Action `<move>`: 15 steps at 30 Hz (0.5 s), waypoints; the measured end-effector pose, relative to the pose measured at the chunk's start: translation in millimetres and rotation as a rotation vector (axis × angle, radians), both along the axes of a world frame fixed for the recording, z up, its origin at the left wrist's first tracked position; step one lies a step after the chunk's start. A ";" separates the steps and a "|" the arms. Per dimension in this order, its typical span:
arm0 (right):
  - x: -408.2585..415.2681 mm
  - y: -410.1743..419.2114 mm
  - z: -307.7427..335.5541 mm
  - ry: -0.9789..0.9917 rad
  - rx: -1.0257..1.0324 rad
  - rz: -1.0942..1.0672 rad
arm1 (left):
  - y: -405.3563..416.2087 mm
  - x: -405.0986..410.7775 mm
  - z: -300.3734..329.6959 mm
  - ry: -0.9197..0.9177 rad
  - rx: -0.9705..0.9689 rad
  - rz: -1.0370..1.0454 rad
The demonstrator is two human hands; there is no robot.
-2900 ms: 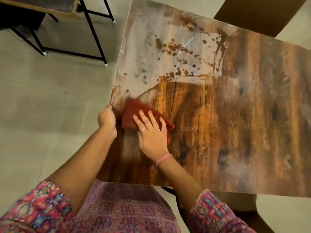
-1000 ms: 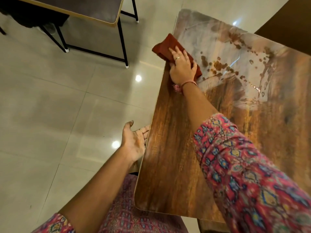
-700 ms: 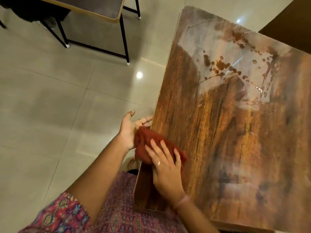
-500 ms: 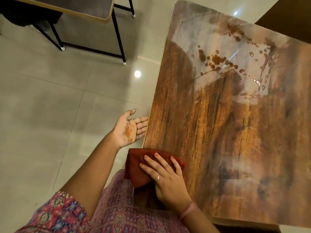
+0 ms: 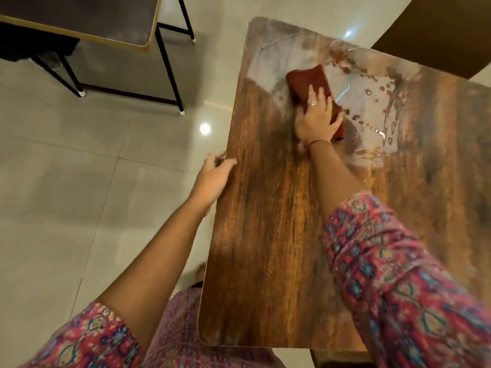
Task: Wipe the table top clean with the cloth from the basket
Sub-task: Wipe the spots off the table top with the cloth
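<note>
A wooden table top (image 5: 265, 235) fills the right half of the head view. Brown drops and streaks of a spill (image 5: 382, 88) lie on its far part, within a pale wet patch. A dark red cloth (image 5: 305, 78) lies flat on that patch, left of the drops. My right hand (image 5: 317, 120) presses down on the cloth's near end with its fingers laid flat. My left hand (image 5: 214, 179) is at the table's left edge, thumb on top and fingers curled over the rim. No basket is in view.
Another table (image 5: 106, 22) with black metal legs stands on the pale tiled floor (image 5: 79, 181) at the upper left. A dark brown piece of furniture (image 5: 438, 30) sits beyond the table's far right corner.
My right hand has swept the cloth from the near left corner out to the far wet patch. My left hand, held palm-up beside the edge before, has turned over and taken the rim.
</note>
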State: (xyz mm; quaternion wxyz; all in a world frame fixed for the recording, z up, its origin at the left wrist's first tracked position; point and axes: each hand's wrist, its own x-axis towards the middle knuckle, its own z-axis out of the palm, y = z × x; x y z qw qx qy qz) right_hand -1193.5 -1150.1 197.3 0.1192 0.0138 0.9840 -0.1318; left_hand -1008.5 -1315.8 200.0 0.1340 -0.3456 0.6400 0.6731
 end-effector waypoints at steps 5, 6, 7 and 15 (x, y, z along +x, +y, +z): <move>149.0 9.2 -3.0 0.146 -0.005 0.171 | 40.9 -35.7 5.7 0.139 -0.595 -0.116; 177.8 17.3 -3.6 0.164 0.000 0.211 | 46.2 -39.2 4.2 0.136 -0.655 -0.139; 202.7 25.8 -5.1 0.171 0.011 0.244 | 49.4 -41.0 0.8 0.136 -0.703 -0.156; 147.3 54.7 -12.2 0.201 -0.015 0.396 | 64.8 -48.1 -18.4 0.097 -0.949 -0.136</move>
